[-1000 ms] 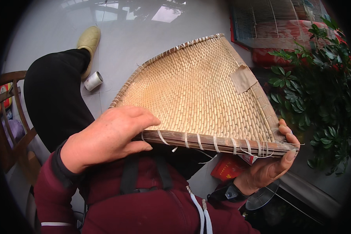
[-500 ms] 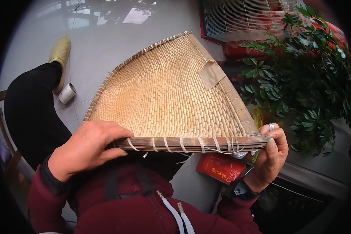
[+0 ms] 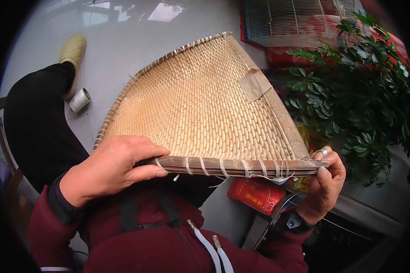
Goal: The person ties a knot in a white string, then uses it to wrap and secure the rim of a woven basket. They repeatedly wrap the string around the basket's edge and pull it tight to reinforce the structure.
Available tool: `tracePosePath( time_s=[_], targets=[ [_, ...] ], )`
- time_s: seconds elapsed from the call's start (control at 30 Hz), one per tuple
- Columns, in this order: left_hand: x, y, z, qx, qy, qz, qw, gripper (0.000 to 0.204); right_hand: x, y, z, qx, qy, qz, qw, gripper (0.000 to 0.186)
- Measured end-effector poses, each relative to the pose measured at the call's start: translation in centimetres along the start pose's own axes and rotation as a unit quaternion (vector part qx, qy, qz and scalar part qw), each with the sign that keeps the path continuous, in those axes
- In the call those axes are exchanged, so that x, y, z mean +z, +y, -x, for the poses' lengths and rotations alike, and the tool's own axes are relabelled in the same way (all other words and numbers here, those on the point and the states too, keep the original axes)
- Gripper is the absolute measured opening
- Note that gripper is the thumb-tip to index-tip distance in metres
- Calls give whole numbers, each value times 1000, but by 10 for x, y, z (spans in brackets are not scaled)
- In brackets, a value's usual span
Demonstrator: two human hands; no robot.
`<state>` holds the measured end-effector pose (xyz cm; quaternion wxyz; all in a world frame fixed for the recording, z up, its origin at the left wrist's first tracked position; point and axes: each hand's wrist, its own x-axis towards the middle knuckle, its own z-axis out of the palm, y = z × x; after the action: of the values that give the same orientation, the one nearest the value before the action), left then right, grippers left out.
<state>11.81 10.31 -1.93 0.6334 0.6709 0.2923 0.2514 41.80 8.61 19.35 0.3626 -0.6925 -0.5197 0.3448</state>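
A woven winnowing basket (image 3: 191,104) lies tilted above my lap, its near edge a wooden rim bound with pale cord. My left hand (image 3: 116,164) grips the left part of that rim, fingers over the top and thumb against the front. At the right corner, my right hand (image 3: 325,184) pinches the rim's end between thumb and fingers; a ring shows on one finger. Loose cord ends hang below the rim. A brown patch (image 3: 255,85) is fixed near the basket's right side rim.
A white cylinder (image 3: 80,100) lies on the grey tiled floor by my slippered foot (image 3: 73,50). To the right are a leafy plant (image 3: 351,100), a wire cage (image 3: 300,20) and, near my right wrist, a red box (image 3: 256,194). A wooden chair's edge (image 3: 4,141) shows at far left.
The basket has shifted slightly to the right in the view along with my right hand. My left hand, still on the rim, also sits a little further right.
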Motion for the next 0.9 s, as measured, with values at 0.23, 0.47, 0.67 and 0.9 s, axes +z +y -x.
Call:
tracePosePath(
  time_s=[0.23, 0.47, 0.67, 0.9],
  targets=[
    [3, -5, 1, -3, 13, 14, 1000, 33, -3, 14, -5, -43, -11, -18, 999, 23],
    [3, -8, -2, -17, 14, 89, 996, 30, -1, 21, -4, -65, 1, -44, 997, 23],
    [2, -7, -3, -45, 1, 115, 992, 31, 0, 26, -1, -94, -11, -65, 993, 21],
    [3, -2, -3, -70, 2, 122, 990, 30, 1, 38, -4, -154, -20, -78, 985, 23]
  ],
)
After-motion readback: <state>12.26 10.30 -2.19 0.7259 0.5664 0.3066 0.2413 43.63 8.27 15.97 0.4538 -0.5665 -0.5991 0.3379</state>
